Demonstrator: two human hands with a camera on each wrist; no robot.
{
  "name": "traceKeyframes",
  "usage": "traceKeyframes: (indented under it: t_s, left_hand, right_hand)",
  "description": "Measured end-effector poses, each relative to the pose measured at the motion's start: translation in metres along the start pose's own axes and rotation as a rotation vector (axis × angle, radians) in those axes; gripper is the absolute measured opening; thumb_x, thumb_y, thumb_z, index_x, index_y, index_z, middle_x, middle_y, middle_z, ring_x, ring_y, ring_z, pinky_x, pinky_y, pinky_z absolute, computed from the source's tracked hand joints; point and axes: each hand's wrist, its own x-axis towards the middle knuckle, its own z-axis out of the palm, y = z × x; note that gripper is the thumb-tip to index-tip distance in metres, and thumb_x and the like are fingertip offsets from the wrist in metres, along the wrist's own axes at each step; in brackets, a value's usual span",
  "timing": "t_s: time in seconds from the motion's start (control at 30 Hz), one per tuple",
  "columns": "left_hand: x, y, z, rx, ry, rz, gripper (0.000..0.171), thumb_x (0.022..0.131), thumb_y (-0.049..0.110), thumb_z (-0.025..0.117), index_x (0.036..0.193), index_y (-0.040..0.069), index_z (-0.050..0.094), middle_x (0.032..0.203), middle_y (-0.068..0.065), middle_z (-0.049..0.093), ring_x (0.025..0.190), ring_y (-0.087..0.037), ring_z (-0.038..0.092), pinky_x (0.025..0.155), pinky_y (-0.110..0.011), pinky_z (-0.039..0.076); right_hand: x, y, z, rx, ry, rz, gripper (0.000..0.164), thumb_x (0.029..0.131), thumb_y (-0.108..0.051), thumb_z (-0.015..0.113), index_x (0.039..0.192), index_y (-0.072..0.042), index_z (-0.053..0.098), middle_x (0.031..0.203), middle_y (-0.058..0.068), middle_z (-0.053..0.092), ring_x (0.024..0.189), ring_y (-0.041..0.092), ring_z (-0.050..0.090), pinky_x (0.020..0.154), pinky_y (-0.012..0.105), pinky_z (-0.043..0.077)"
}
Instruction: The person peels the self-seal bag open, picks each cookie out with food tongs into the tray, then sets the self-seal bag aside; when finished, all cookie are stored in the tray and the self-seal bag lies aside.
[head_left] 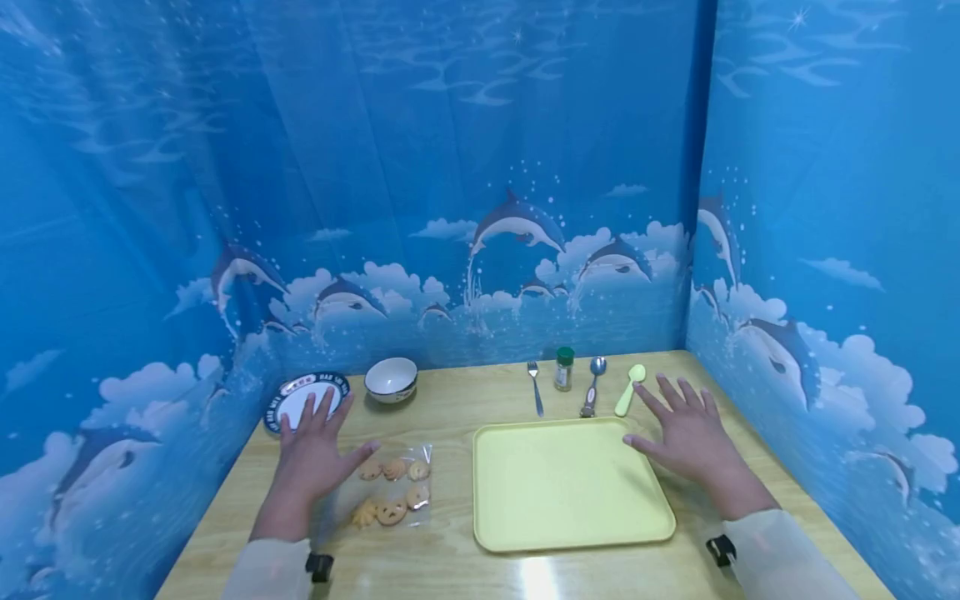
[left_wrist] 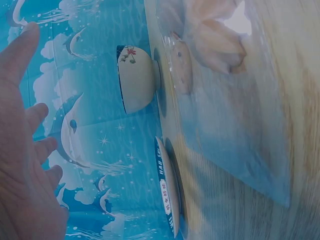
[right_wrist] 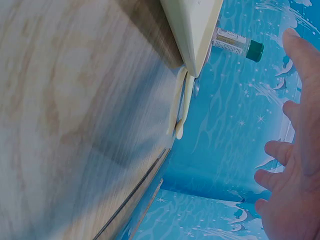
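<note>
My left hand [head_left: 317, 457] is spread with straight fingers, its fingertips overlapping a blue-rimmed plate [head_left: 273, 413] in the head view. Beside its thumb lies a clear bag of cookies [head_left: 392, 510]. In the left wrist view that hand holds nothing, with the bowl [left_wrist: 137, 80] and the plate beyond it. My right hand [head_left: 693, 442], also spread and holding nothing, hovers around the right edge of a pale yellow tray [head_left: 570, 483]. Its fingertips are close to a light green spoon [head_left: 628, 392]. A green-capped spice jar [right_wrist: 235, 44] shows in the right wrist view.
At the back stand the white bowl [head_left: 392, 382] and the spice jar [head_left: 564, 370]. A fork [head_left: 536, 390] and a metal spoon [head_left: 594, 387] lie behind the tray. Blue dolphin-print curtains [head_left: 480, 167] border the wooden table [head_left: 450, 575] at the back and sides.
</note>
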Motion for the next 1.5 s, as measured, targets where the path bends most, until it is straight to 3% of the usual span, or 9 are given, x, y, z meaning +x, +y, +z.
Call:
traceKeyframes:
  t_s: [0.3, 0.43, 0.53, 0.67, 0.77, 1.0, 1.3, 1.5]
  left_hand:
    - [-0.001, -0.003, 0.001, -0.01, -0.014, -0.005, 0.107, 0.084, 0.089, 0.044, 0.164, 0.023, 0.018, 0.172, -0.018, 0.005, 0.157, -0.046, -0.007, 0.118, -0.074, -0.017]
    - [-0.002, -0.008, 0.002, -0.041, -0.056, 0.0, 0.107, 0.084, 0.089, 0.042, 0.165, 0.025, 0.015, 0.173, -0.015, 0.002, 0.158, -0.044, -0.006, 0.123, -0.07, -0.009]
    - [-0.004, -0.011, 0.002, -0.08, -0.085, 0.019, 0.103, 0.087, 0.083, 0.048, 0.164, 0.023, 0.018, 0.172, -0.016, 0.006, 0.157, -0.045, 0.0, 0.124, -0.069, -0.002]
    - [-0.011, -0.016, 0.001, -0.104, -0.086, 0.077, 0.097, 0.091, 0.076, 0.054, 0.162, 0.016, 0.027, 0.169, -0.022, 0.018, 0.154, -0.05, 0.012, 0.123, -0.072, 0.005]
    - [-0.018, -0.019, 0.001, -0.111, -0.089, 0.111, 0.097, 0.09, 0.076, 0.055, 0.16, 0.013, 0.031, 0.167, -0.025, 0.022, 0.152, -0.053, 0.018, 0.121, -0.074, 0.012]
    - [-0.028, -0.024, 0.002, -0.242, -0.187, 0.075, 0.1, 0.087, 0.072, 0.064, 0.16, 0.012, 0.031, 0.165, -0.025, 0.027, 0.147, -0.053, 0.031, 0.115, -0.072, 0.032]
    - [-0.032, -0.031, 0.014, -0.421, -0.311, -0.028, 0.098, 0.085, 0.064, 0.072, 0.16, 0.016, 0.032, 0.166, -0.02, 0.029, 0.149, -0.051, 0.028, 0.119, -0.072, 0.025]
    - [-0.032, -0.034, 0.022, -0.515, -0.368, -0.055, 0.097, 0.082, 0.056, 0.08, 0.159, 0.019, 0.034, 0.166, -0.017, 0.03, 0.15, -0.049, 0.028, 0.119, -0.072, 0.025]
  right_hand:
    - [-0.001, -0.004, 0.001, 0.009, -0.014, 0.005, 0.094, 0.09, -0.08, 0.049, 0.162, -0.023, 0.028, 0.166, 0.028, 0.023, 0.15, 0.058, 0.015, 0.117, 0.079, 0.01]
    - [0.001, -0.014, 0.001, 0.014, -0.021, -0.012, 0.096, 0.089, -0.082, 0.048, 0.163, -0.027, 0.023, 0.166, 0.026, 0.022, 0.151, 0.056, 0.015, 0.119, 0.077, 0.009]
    - [0.003, -0.028, 0.001, 0.044, -0.017, -0.041, 0.095, 0.089, -0.078, 0.054, 0.163, -0.026, 0.025, 0.167, 0.025, 0.022, 0.151, 0.055, 0.016, 0.12, 0.076, 0.009]
    - [0.006, -0.052, 0.003, 0.111, -0.001, -0.097, 0.095, 0.087, -0.073, 0.062, 0.162, -0.024, 0.028, 0.167, 0.022, 0.025, 0.151, 0.054, 0.019, 0.12, 0.076, 0.008]
    - [0.006, -0.075, 0.006, 0.145, -0.007, -0.136, 0.098, 0.086, -0.077, 0.061, 0.163, -0.027, 0.025, 0.168, 0.017, 0.026, 0.153, 0.049, 0.02, 0.122, 0.073, 0.008]
    - [0.006, -0.127, 0.008, 0.198, -0.014, -0.268, 0.1, 0.084, -0.078, 0.062, 0.162, -0.026, 0.027, 0.166, 0.014, 0.032, 0.152, 0.044, 0.028, 0.124, 0.068, 0.016]
    - [0.01, -0.187, 0.015, 0.237, -0.071, -0.4, 0.105, 0.082, -0.081, 0.061, 0.163, -0.025, 0.023, 0.168, 0.009, 0.03, 0.154, 0.038, 0.027, 0.127, 0.061, 0.019]
    - [0.014, -0.224, 0.023, 0.256, -0.107, -0.448, 0.107, 0.081, -0.08, 0.062, 0.163, -0.025, 0.021, 0.166, 0.009, 0.034, 0.153, 0.038, 0.03, 0.127, 0.058, 0.021]
